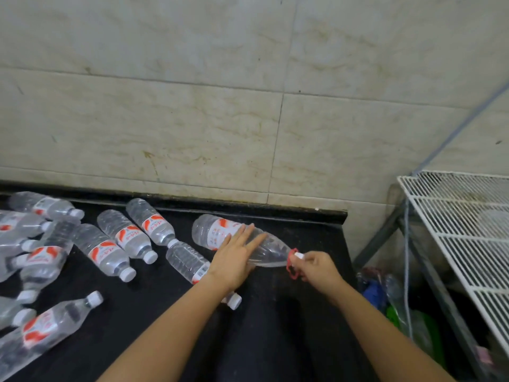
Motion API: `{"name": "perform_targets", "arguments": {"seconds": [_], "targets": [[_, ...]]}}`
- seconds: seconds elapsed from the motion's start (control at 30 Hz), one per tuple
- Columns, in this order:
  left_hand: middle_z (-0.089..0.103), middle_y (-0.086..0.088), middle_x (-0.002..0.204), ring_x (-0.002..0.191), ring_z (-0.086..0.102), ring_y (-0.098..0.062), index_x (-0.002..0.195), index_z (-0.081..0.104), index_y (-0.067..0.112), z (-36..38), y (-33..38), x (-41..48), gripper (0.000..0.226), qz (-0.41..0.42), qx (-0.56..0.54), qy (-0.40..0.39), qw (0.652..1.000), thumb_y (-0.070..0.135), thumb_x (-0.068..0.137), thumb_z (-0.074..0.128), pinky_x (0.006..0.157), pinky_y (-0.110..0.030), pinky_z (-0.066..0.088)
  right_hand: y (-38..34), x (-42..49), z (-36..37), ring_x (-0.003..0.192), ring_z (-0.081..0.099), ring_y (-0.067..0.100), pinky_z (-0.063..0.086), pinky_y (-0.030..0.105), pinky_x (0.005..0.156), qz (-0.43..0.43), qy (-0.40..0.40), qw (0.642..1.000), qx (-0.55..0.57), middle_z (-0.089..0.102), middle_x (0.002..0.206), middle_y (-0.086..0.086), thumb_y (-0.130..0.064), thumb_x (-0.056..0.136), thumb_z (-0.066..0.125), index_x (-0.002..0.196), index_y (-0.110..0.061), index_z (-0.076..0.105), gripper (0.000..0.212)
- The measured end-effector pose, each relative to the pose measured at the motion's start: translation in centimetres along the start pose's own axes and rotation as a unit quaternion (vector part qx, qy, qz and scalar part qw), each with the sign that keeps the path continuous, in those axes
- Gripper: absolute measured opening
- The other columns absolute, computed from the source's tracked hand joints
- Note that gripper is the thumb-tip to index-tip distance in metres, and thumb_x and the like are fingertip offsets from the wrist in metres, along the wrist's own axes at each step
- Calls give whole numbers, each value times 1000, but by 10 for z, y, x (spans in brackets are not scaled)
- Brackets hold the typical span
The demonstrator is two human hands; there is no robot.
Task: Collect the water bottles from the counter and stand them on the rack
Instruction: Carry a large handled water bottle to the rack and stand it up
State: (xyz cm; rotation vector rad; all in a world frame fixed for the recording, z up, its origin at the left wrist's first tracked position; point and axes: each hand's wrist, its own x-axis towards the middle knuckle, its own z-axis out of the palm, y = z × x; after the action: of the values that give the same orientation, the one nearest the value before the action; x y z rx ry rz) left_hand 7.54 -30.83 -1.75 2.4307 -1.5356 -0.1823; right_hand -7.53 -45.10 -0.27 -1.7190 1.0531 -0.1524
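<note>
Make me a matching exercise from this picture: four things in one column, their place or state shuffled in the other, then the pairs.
Things
1. large bottle
2. left hand
3. right hand
4. wire rack

Place or state
A. stands to the right of the counter
B. pinches the cap end of the large bottle
C. lies on its side on the counter
D. rests on the large bottle's body, fingers straight

Pairs: 1-C, 2-D, 3-B, 4-A
</note>
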Motion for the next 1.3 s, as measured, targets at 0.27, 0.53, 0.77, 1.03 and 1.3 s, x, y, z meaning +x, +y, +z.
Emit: {"name": "perform_targets", "arguments": {"seconds": [0.27,0.53,0.77,1.03,1.3], "targets": [[42,8,142,129,40,-12,144,34,25,-23,46,11,84,-20,-169,107,980,46,73,73,105,-26,34,-68,-37,-67,56,44,14,32,28,51,-155,123,970,-143,51,58,0,-36,84,67,74,-4,64,34],[39,8,121,117,38,-12,147,26,31,-14,64,-5,98,-68,-290,130,946,38,66,82,102,-32,39,-92,-47,-72,62,44,15,34,33,57,-262,53,940,-212,54,67,4,-30,82,69,72,-5,60,29],[60,17,125,116,55,-1,135,38,50,-24,50,-20,89,-60,-400,129,906,23,64,84,102,-36,45,-117,-51,-61,60,46,19,38,35,56,-270,32,927,-259,50,62,-1,-44,78,70,65,-16,56,34],[57,22,121,109,54,9,140,29,46,-74,137,-2,91,15,-486,161,859,32,68,83,84,-3,40,-186,-108,-160,51,28,11,21,28,48,-323,106,899,-277,32,53,-4,-38,81,73,54,-18,38,49],[51,29,111,96,57,15,126,36,35,-147,270,59,81,150,-504,126,841,19,64,86,76,-16,53,-212,-153,-315,45,24,5,18,21,43,-345,246,882,-205,30,52,-3,-36,80,75,63,1,60,44]]}}
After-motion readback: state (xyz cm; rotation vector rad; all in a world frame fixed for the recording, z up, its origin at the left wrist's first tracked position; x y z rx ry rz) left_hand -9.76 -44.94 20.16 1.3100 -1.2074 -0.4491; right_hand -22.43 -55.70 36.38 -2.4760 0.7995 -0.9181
